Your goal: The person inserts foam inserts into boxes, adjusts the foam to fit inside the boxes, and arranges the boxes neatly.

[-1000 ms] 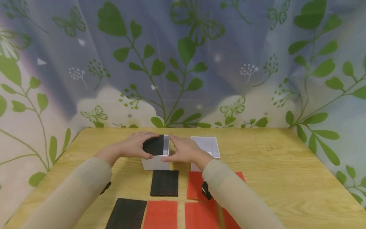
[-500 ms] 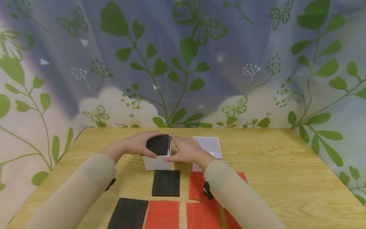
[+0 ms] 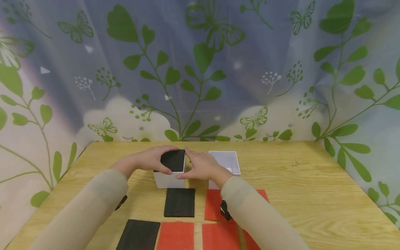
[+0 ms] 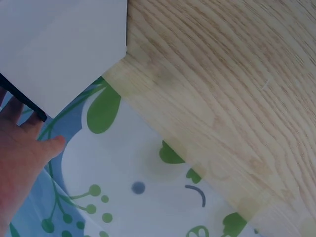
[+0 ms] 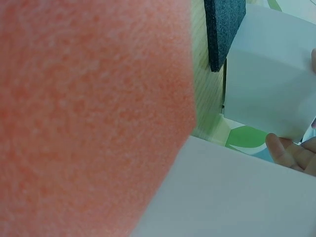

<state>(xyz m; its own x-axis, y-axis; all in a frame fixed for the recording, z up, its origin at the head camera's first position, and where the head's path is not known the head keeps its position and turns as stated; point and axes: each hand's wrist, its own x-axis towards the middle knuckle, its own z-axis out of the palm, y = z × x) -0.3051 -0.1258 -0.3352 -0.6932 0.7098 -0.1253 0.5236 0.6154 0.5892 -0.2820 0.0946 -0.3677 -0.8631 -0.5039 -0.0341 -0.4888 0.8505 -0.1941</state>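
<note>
A black foam square point(image 3: 173, 160) lies across the top of the left white box point(image 3: 168, 180), reaching its right rim. My left hand point(image 3: 147, 159) holds this square between thumb at the front edge and fingers at the back. In the left wrist view its fingers touch the dark edge point(image 4: 23, 98) of the square over the box wall. On the box's right side my right hand point(image 3: 201, 166) spans the rim, thumb by the front corner and fingers by the back corner. A second white box point(image 3: 224, 161), uncovered on top, stands behind the right hand.
Another black foam square point(image 3: 179, 202) lies before the left box, and a further one point(image 3: 139, 234) nearer. Several red squares lie at the front, among them one point(image 3: 176, 236) and one point(image 3: 220, 236). The right forearm partly hides a red square point(image 3: 213, 203). A patterned curtain point(image 3: 200, 69) hangs behind the wooden table point(image 3: 300, 194).
The left hand has slid the black square rightward across the box top, and the gap beside the right rim has closed. The right hand has stayed at the box's right side.
</note>
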